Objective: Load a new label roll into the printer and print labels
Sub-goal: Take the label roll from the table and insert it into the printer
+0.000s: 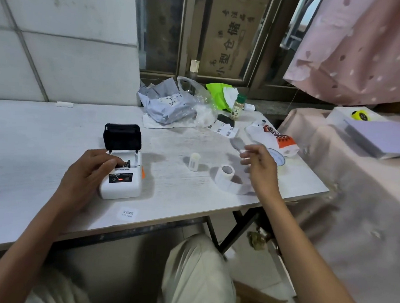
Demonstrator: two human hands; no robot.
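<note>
The printer (123, 184) is sitting on the table (41, 140) with its black lid (122, 137) standing open. The left hand (91, 169) is gripping the printer, fingers curling over the front edge into the open bay. The roll (225, 176) is lying on the table right of the printer, beside a small white core (194, 161). The right hand (259, 167) is hovering near the roll, blurred; I cannot tell whether it is pinching anything

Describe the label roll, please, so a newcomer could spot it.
On the table, look right of the open printer. The label roll sits by the right hand; unlike the upright tube beside it, it is fat and trails loose paper.
</note>
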